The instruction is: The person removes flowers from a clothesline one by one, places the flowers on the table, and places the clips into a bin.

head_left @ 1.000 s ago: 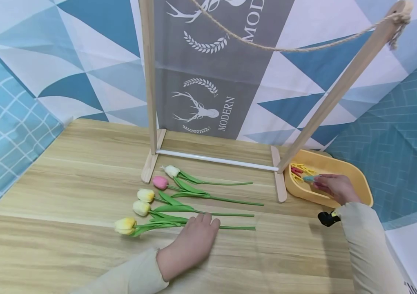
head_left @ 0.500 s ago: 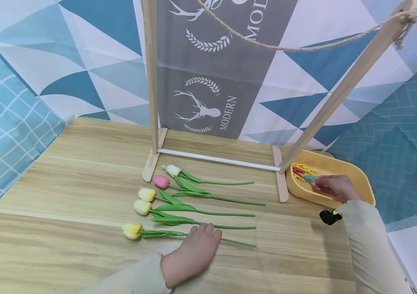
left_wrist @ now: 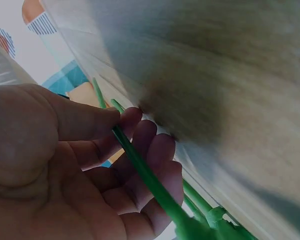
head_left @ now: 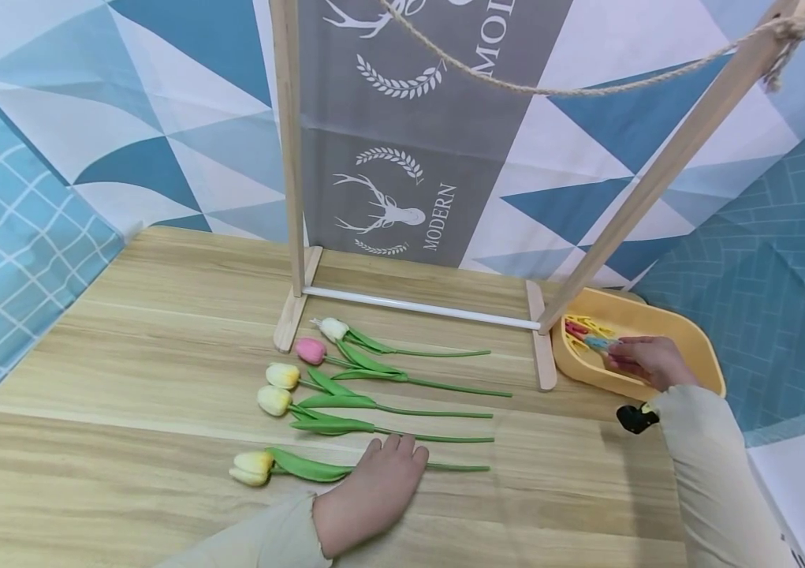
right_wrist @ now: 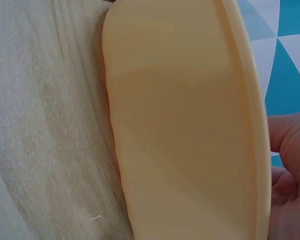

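My left hand (head_left: pixel 375 493) is at the front of a row of tulips, its thumb and forefinger pinching the green stem (left_wrist: pixel 147 175) of the nearest one, a yellow-white tulip (head_left: pixel 253 467). Behind it lie two more yellow-white tulips (head_left: pixel 274 400), a pink tulip (head_left: pixel 311 350) and a white tulip (head_left: pixel 333 329), stems pointing right. Over at the yellow basin (head_left: pixel 702 347), my right hand (head_left: pixel 654 361) reaches inside and pinches a blue clothespin (head_left: pixel 599 342). Yellow clothespins (head_left: pixel 590 324) and a red clothespin (head_left: pixel 574 328) lie beside it. In the right wrist view the basin's wall hides most of that hand.
A wooden stand rises behind the flowers, with a left post (head_left: pixel 292 173), a slanted right post (head_left: pixel 665 173) and a white bar (head_left: pixel 419 308) low between them. A slack rope (head_left: pixel 579 91) hangs across its top. Patterned cloth (head_left: pixel 218 158) covers the wall behind the wooden table (head_left: pixel 125 379).
The front tulip has come toward me, away from the one behind it, and its bloom and leaf have turned. My right hand stays in the basin with the blue clothespin.
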`<state>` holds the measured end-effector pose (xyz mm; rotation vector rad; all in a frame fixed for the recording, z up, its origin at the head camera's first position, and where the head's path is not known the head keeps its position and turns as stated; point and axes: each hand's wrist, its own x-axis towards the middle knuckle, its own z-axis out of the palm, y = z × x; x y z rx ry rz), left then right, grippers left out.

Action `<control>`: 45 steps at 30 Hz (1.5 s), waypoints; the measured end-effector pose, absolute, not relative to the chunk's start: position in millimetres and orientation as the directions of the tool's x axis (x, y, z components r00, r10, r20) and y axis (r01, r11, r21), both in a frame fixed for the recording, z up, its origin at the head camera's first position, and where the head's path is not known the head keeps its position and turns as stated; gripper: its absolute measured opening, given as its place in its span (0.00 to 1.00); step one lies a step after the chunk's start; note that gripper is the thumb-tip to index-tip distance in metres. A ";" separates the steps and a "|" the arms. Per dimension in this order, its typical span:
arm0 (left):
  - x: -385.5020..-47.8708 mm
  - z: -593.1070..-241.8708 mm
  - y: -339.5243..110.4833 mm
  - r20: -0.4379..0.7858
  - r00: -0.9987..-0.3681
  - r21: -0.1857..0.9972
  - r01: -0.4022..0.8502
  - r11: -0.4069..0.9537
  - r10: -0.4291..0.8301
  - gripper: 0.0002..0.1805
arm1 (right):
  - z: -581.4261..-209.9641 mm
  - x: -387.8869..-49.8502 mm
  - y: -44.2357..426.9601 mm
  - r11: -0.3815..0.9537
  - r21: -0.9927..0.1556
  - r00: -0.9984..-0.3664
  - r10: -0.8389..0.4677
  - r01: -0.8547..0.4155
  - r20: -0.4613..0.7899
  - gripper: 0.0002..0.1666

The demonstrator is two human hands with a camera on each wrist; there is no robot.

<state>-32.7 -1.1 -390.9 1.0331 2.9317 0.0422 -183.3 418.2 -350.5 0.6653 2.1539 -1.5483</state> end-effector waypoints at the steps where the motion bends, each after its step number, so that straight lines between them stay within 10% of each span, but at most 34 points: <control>1: -32.4 -390.8 -1.2 -0.019 -0.777 0.033 0.628 0.777 0.629 0.10 | -350.9 -183.2 418.6 0.278 -0.756 -0.804 0.145 0.592 -0.576 0.40; 20: -30.3 -386.4 -0.1 -0.033 -0.760 -0.002 0.650 0.760 0.649 0.08 | -354.5 -181.6 415.9 0.577 -0.625 -0.819 0.149 0.527 -0.553 0.38; 45: -31.8 -385.2 -1.6 -0.012 -0.740 -0.003 0.673 0.740 0.673 0.09 | -343.7 -164.1 405.2 0.499 -0.720 -0.875 0.311 0.482 -0.371 0.36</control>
